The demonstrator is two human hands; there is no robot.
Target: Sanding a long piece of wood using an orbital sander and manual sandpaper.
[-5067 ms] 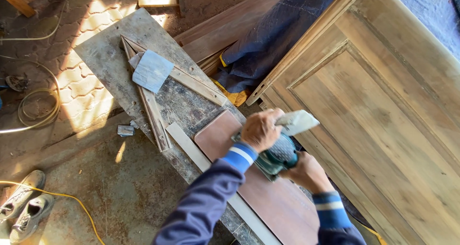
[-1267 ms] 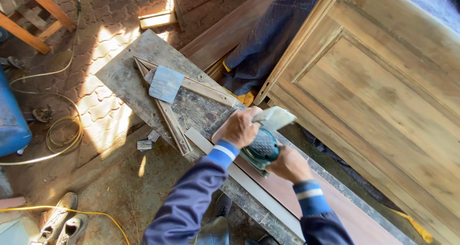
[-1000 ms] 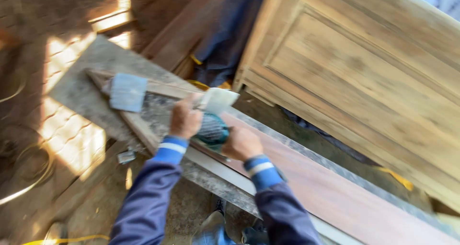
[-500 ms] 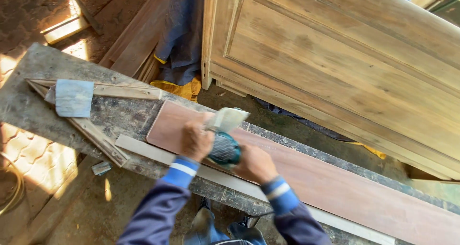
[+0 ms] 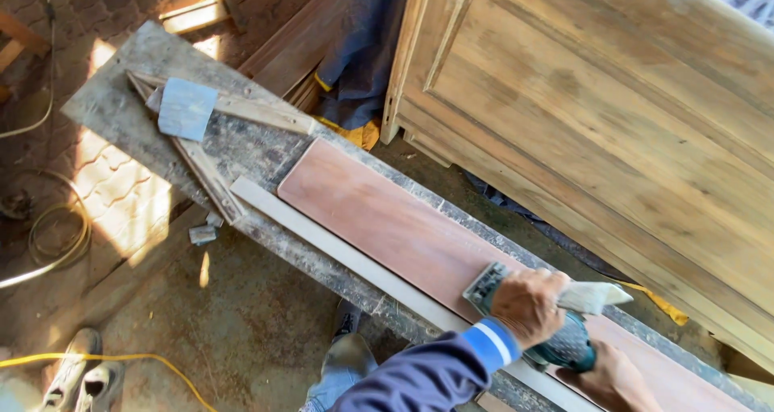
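**Sanding the long red-brown board**

At the lower right of the frame, the left hand is pressing down on the front of a green sander, its grip closed around the top. A pale folded sheet is sticking out beside its fingers. The right hand is holding the back of the sander, grip wrapped on it.

The sander is sitting on the red-brown board, which is lying along the dusty desk. The sanding looks under way. The next push probably needs flat, even pressing along the board.

Farther up left, a grey sandpaper sheet is resting on thin wood strips. A big wooden door is leaning at the upper right.
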